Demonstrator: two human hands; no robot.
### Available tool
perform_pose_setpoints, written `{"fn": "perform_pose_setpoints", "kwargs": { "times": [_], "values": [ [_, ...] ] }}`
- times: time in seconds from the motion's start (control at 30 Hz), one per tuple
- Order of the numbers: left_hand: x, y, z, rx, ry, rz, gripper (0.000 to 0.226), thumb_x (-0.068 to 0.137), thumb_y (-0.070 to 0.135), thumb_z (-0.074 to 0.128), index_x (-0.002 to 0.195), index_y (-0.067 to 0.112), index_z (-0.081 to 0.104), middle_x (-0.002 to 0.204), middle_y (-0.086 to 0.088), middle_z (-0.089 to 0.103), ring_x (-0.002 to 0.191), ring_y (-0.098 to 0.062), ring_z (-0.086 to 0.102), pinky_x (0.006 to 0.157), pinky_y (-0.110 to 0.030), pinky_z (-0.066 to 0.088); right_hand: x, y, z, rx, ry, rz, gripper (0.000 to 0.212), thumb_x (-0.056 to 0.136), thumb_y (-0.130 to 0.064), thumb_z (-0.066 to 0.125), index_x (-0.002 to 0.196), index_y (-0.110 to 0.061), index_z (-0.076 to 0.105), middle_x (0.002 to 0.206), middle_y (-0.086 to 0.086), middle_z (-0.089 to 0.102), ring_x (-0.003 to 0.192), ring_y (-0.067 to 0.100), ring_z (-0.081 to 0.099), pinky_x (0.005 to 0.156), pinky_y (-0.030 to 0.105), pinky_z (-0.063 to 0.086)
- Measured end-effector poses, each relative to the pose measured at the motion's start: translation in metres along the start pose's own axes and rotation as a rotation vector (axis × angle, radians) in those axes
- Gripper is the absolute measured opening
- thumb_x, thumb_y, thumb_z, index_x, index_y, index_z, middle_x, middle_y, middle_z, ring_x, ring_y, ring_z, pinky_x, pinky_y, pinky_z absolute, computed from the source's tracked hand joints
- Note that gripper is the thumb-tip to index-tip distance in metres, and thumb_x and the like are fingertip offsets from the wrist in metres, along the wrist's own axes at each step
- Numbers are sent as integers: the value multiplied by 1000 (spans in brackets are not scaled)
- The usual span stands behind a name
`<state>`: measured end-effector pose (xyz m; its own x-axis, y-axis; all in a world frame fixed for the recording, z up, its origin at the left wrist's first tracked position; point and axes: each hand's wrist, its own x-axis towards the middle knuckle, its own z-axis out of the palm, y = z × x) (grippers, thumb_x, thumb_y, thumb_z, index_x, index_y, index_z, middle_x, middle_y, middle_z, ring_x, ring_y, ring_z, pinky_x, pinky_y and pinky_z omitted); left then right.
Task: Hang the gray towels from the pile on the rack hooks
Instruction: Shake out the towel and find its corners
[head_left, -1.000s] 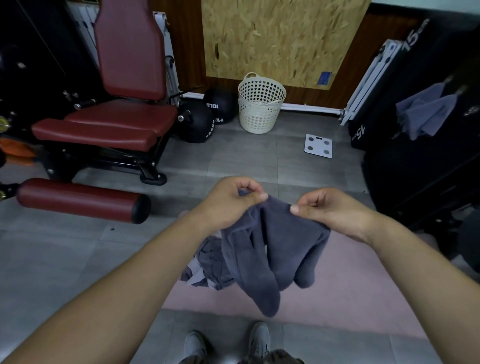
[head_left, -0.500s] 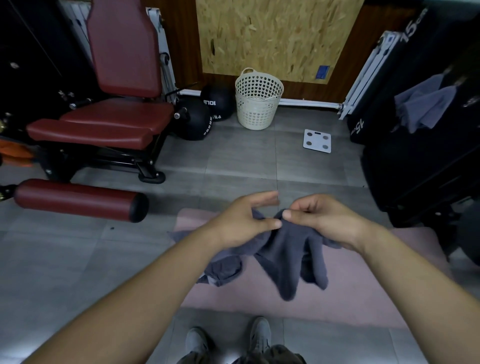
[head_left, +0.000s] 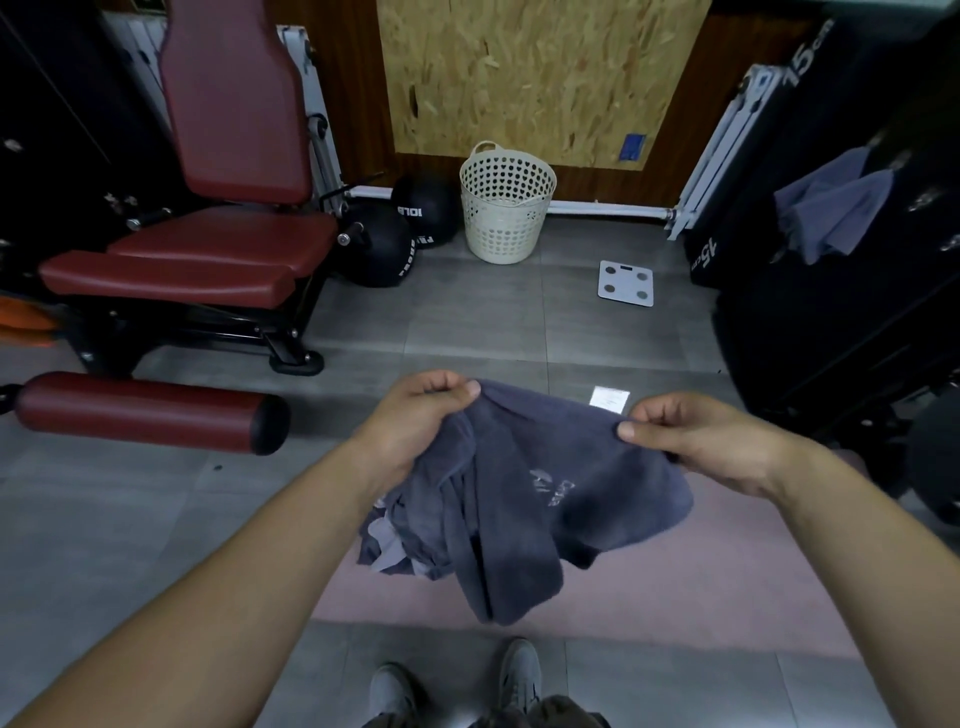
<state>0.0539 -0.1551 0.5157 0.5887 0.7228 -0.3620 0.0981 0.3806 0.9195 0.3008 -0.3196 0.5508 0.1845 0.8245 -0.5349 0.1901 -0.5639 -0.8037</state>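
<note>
Dark gray towel (head_left: 524, 499), plush and rumpled, held up in the air between both hands. Pinched at the top edge by the left hand (head_left: 415, 415), thumb over curled fingers, with more cloth bunched under the palm. Gripped at the same edge by the right hand (head_left: 691, 436), thumb in front, fingers curled behind. Pale lettering on the front face, below and between the hands, turned sideways and too blurred to read. Small white rectangle (head_left: 609, 399) just beyond the top edge, beside the right hand; tag or scrap on the floor, cannot tell. Top edge stretched from hand to hand, long axis running left to right, sloping slightly down toward the right hand. Below that edge, draped in loose folds, the lowest lobe pointing down toward the shoes (head_left: 395, 691).

Under the left hand, a pile (head_left: 400, 540) of more gray cloth, crumpled on a pink mat (head_left: 675, 582) and partly hidden behind the towel. Far right of the right hand, a hung towel (head_left: 831, 208) on a dark rack (head_left: 831, 322); hook not discernible. Beside it a black box (head_left: 769, 156) marked "15cm" in white near the top and "15" lower down. Beyond the hands, a cream basket (head_left: 506, 202), a white scale (head_left: 626, 283) and two black balls (head_left: 376, 249), one marked "10LB". Left of the left hand, a red bench (head_left: 208, 249) and a red roller (head_left: 145, 410).
</note>
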Motion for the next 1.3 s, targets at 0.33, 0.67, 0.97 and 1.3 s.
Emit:
{"fn": "perform_pose_setpoints", "kwargs": {
  "times": [0.33, 0.67, 0.97, 1.3],
  "values": [
    [10, -8, 2, -99, 248, -1, 20, 95, 16, 67, 76, 13, 62, 73, -8, 60, 76, -22, 58, 78, -35, 52, 2, 8, 20, 30, 210, -47, 25, 97, -29, 63, 93, -5, 57, 51, -1, 51, 44, 13, 39, 44, 26, 32],
    [-5, -19, 31, -132, 168, -50, 25, 90, -13, 47, 80, 8, 56, 66, -7, 58, 66, -20, 55, 64, -29, 45, 4, -14, 51, 536, -113, -262, 49, 74, -14, 83, 119, -3, 67, 109, 26, 71, 96, 35, 73, 78, 32, 59],
    [-15, -25, 34, -184, 88, 8, 14, 86, 7, 75, 97, -1, 71, 89, -18, 73, 78, -24, 69, 63, -29, 55, -3, -33, 59, 176, 69, -331, 17, 91, 7, 64, 96, -8, 71, 82, 13, 75, 73, 16, 70, 73, 27, 60],
    [-25, -24, 43, -312, 11, -41, 25, 95, 6, 62, 115, -10, 64, 104, -26, 68, 99, -34, 64, 92, -40, 51, -7, -35, 62, -21, 152, -418, 13, 94, -5, 64, 86, -12, 72, 75, 9, 73, 71, 15, 68, 71, 27, 54]
  ]
}}
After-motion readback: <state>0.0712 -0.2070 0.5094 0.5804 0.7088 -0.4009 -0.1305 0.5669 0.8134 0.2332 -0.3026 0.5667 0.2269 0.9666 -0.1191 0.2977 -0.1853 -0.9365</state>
